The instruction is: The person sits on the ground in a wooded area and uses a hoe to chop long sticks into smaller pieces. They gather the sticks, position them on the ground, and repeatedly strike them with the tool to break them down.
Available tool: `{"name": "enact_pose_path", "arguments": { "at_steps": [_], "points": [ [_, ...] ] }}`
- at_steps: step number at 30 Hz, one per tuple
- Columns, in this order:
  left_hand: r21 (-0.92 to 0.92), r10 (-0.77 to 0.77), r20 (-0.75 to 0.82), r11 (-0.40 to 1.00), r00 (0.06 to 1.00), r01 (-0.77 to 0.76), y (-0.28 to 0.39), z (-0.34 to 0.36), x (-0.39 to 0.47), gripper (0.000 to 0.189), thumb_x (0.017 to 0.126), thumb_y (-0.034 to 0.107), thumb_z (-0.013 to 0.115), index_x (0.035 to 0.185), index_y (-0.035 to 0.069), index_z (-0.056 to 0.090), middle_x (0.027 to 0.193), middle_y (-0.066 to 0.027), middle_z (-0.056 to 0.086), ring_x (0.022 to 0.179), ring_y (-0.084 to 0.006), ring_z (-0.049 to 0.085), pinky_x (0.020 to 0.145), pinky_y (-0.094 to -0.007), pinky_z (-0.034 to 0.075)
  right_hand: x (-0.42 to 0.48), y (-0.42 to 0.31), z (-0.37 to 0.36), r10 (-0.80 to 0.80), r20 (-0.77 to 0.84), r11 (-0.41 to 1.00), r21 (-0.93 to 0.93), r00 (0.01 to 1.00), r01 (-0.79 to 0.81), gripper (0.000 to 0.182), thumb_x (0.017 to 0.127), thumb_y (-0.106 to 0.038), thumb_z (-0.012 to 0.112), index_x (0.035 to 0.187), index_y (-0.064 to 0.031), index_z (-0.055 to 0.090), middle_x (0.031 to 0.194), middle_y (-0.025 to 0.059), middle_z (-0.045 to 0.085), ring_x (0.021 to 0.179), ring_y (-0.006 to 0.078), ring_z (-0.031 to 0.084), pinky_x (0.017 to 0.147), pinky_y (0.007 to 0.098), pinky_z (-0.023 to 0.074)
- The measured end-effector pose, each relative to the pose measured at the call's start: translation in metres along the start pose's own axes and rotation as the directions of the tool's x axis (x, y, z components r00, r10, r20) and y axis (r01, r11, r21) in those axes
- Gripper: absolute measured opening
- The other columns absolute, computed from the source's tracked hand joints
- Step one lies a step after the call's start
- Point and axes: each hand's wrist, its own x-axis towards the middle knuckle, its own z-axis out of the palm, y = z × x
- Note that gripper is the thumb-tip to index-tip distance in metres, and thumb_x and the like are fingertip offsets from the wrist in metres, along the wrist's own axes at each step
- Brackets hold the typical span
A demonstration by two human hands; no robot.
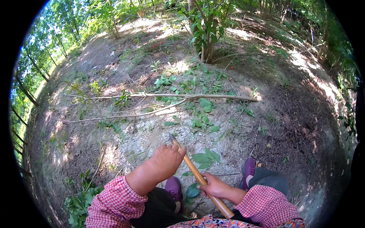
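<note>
My left hand grips a smooth wooden pole near its upper end, just below a dark pointed tip. Lower on the same pole, my right hand is wrapped around it. The pole slants from the tip, over bare soil, down to its blunt butt end beside my legs. What the dark tip is made of cannot be told. Beyond it lies a long, forked cut branch, mostly stripped of leaves. A green leaf cluster rests on the soil just right of the pole.
A leafy multi-stemmed tree stands ahead. Scattered green leaves lie around the branch. At lower left is a heap of leafy cuttings, with a thin stick beside it. My purple shoes are planted apart on uneven ground.
</note>
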Motion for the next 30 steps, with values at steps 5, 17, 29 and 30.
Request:
{"name": "enact_pose_path", "arguments": {
  "at_steps": [5,17,29,30],
  "points": [
    [0.008,-0.082,0.031,0.997,0.996,0.082,-0.007,0.005,-0.012,0.053,0.083,0.021,0.060,0.129,0.003,0.042,0.094,-0.0128,0.059,0.090,-0.0282,0.060,0.079,-0.0386,0.046,-0.015,-0.002,0.002,-0.010,-0.010,0.999,-0.039,1.000,0.010,0.057,0.084,-0.012,0.062,0.128,0.0072,0.032,0.074,0.0112,0.058,0.054,0.0153,0.059,0.045,0.0293,0.0495],
    [-0.010,-0.017,0.028,1.000,0.999,0.017,0.006,0.011,0.000,0.044,0.084,0.016,0.056,0.124,0.002,0.045,0.093,-0.0138,0.059,0.086,-0.0304,0.060,0.075,-0.0410,0.047,-0.021,-0.005,-0.003,-0.019,-0.027,0.998,-0.064,0.999,0.017,0.056,0.085,-0.013,0.061,0.128,0.0068,0.032,0.071,0.0096,0.058,0.053,0.0145,0.057,0.045,0.0291,0.0490],
    [-0.017,-0.011,0.026,1.000,1.000,0.012,-0.003,0.008,-0.001,0.047,0.084,0.018,0.056,0.126,0.002,0.044,0.094,-0.0131,0.060,0.088,-0.0295,0.060,0.077,-0.0401,0.046,-0.020,0.000,-0.001,-0.017,-0.010,0.997,-0.077,1.000,0.016,0.059,0.085,-0.014,0.062,0.130,0.0056,0.031,0.074,0.0104,0.058,0.054,0.0147,0.058,0.047,0.0292,0.0505],
    [-0.013,-0.012,0.022,1.000,1.000,0.013,-0.003,0.008,-0.002,0.047,0.084,0.018,0.056,0.126,0.002,0.044,0.094,-0.0131,0.060,0.088,-0.0295,0.060,0.078,-0.0400,0.046,-0.019,0.000,-0.001,-0.016,-0.003,0.997,-0.075,1.000,0.015,0.059,0.085,-0.014,0.062,0.130,0.0055,0.031,0.074,0.0105,0.058,0.054,0.0147,0.058,0.047,0.0292,0.0504]
  ]
}}
